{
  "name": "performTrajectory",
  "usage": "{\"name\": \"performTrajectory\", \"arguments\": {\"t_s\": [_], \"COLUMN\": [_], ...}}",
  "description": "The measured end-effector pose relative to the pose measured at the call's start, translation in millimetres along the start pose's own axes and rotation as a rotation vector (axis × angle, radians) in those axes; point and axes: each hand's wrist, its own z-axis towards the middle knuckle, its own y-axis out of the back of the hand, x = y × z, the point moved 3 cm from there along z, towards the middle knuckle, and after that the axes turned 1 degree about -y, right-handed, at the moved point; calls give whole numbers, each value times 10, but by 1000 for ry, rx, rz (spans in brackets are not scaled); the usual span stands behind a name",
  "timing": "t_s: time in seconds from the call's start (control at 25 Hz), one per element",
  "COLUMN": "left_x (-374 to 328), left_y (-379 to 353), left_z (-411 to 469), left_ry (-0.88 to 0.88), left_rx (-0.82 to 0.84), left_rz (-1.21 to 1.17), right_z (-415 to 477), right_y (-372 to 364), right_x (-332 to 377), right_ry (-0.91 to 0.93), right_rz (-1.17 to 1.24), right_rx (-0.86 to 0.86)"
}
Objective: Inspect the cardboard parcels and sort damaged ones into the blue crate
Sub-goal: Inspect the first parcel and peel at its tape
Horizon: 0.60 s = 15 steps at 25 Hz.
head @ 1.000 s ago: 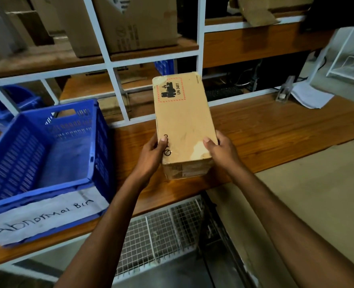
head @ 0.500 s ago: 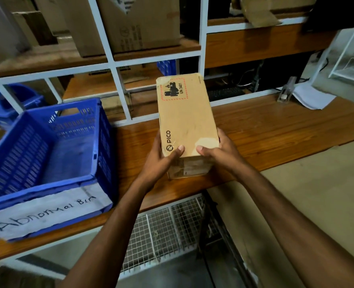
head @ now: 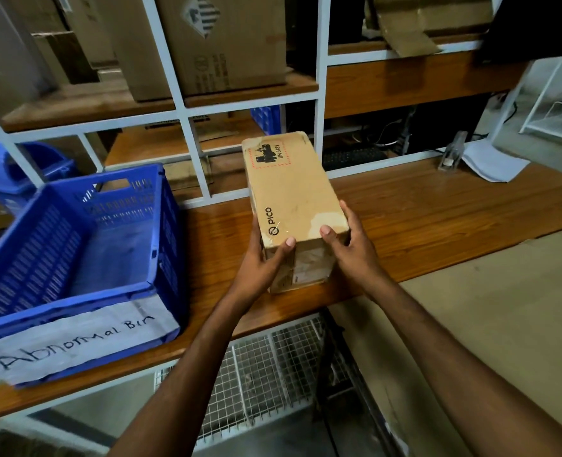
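Cardboard parcel point(head: 293, 192) — held over wooden bench point(head: 438, 219), near end gripped both sides. Left hand point(head: 260, 268) curled round left edge, thumb on top; right hand point(head: 349, 252) likewise at right corner. Blue crate point(head: 25, 258) left, apart.

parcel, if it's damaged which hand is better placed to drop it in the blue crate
Left, probably: the left hand grips the parcel on the side nearest the blue crate.

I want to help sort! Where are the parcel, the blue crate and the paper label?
parcel point(head: 289, 192): head view, on its top face.
blue crate point(head: 170, 245): head view, on its right wall.
paper label point(head: 75, 344): head view, on the handwritten words.
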Motion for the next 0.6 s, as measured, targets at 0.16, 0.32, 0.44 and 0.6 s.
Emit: {"name": "performTrajectory", "arguments": {"t_s": [0.16, 0.32, 0.44, 0.6], "left_x": [15, -47, -237, -720], "left_y": [1, 69, 106, 349], "left_z": [-36, -18, -17, 120], "left_ry": [-21, -31, -37, -79], "left_rx": [-19, -72, -80, -196], "left_rz": [0, -19, -45, -314], "right_z": [14, 32, 21, 105], "right_y": [-14, 42, 94, 312], "right_x": [-17, 92, 234, 674], "right_ry": [-36, -46, 0, 130], "right_rz": [4, 19, 74, 474], "right_rx": [-2, -46, -36, 65]}}
